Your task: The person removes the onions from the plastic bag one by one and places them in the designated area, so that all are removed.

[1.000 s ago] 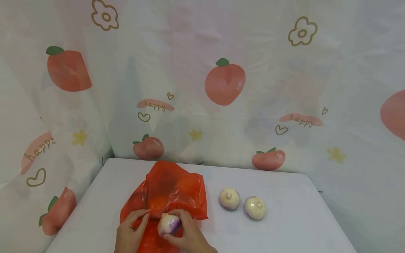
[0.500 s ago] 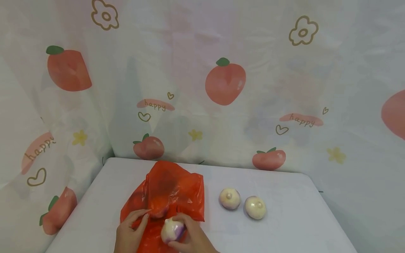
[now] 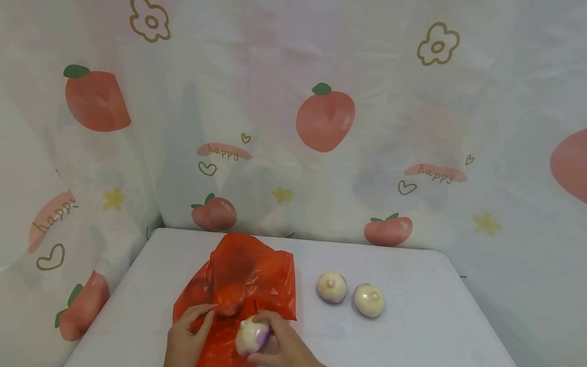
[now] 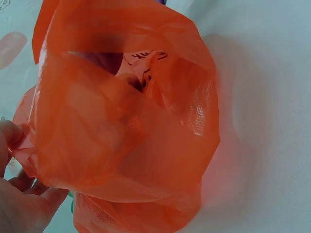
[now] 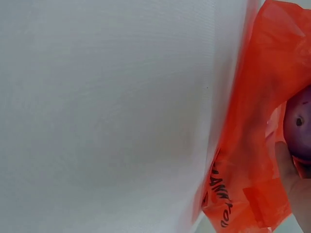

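My right hand (image 3: 285, 342) grips a white and purple turnip (image 3: 251, 336) between thumb and fingers, in front of the mouth of a red plastic bag (image 3: 257, 270). In the right wrist view the purple end of this turnip (image 5: 300, 131) shows beside a finger (image 5: 286, 167), with the bag around it. My left hand (image 3: 185, 334) pinches the bag's edge at its left side. The left wrist view shows that hand (image 4: 24, 204) holding the gathered plastic (image 4: 29, 155). A rounded reddish-purple thing (image 3: 231, 309) shows at the bag's mouth; the bag's other contents are mostly hidden.
Two more turnips, a left one (image 3: 331, 287) and a right one (image 3: 369, 300), lie on the white table (image 3: 390, 339) to the right of the bag. A printed curtain (image 3: 275, 66) hangs behind and at the table's sides.
My right hand has drawn the turnip slightly toward me and to the right, away from the bag's mouth. The left hand keeps its hold on the bag.
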Action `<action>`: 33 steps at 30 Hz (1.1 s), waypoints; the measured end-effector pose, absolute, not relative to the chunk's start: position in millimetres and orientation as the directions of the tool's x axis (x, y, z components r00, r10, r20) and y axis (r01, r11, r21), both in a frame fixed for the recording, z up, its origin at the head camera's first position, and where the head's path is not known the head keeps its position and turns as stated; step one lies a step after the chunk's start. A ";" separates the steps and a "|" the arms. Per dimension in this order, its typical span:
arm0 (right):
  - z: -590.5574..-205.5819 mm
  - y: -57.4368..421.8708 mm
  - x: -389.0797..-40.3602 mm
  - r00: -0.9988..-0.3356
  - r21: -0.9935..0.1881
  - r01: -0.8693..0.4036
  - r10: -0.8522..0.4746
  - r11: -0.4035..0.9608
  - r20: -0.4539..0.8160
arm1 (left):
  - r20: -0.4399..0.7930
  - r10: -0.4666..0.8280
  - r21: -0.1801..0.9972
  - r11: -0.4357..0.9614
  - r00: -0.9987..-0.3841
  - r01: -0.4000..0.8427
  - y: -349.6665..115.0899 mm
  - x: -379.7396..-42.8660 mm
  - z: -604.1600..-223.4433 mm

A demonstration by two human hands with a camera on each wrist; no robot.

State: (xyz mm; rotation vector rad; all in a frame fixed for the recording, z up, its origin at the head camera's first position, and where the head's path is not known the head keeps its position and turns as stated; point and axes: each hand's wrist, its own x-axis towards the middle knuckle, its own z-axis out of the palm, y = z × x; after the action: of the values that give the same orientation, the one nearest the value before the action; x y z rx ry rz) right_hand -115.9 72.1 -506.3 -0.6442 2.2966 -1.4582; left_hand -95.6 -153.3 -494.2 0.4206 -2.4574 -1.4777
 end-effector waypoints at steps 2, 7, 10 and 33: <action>-505.2 72.4 -115.2 -0.834 -0.917 -0.142 -0.544 0.374 -0.093 | 0.060 -0.364 0.887 0.446 -0.930 -0.117 -153.4 -96.0 -494.3; -503.8 74.6 -113.9 -0.835 -0.918 -0.008 -0.508 0.397 -0.212 | 0.065 -0.362 0.891 0.440 -0.930 -0.109 -154.0 -95.5 -494.5; -504.3 76.9 -112.7 -0.836 -0.912 0.030 -0.490 0.410 -0.248 | 0.063 -0.364 0.894 0.434 -0.929 -0.110 -153.7 -95.6 -494.0; -521.1 114.0 -119.1 -0.885 -0.921 -0.017 -0.435 0.390 -0.168 | 0.124 -0.364 0.885 0.461 -0.923 -0.063 -152.9 -95.0 -498.2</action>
State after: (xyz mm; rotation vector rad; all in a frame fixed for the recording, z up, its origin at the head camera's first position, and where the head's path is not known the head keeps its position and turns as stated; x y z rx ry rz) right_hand -119.1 114.0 -521.1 -0.3908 2.2712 -1.4970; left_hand -95.0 -152.9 -498.2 0.3644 -2.4180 -1.4462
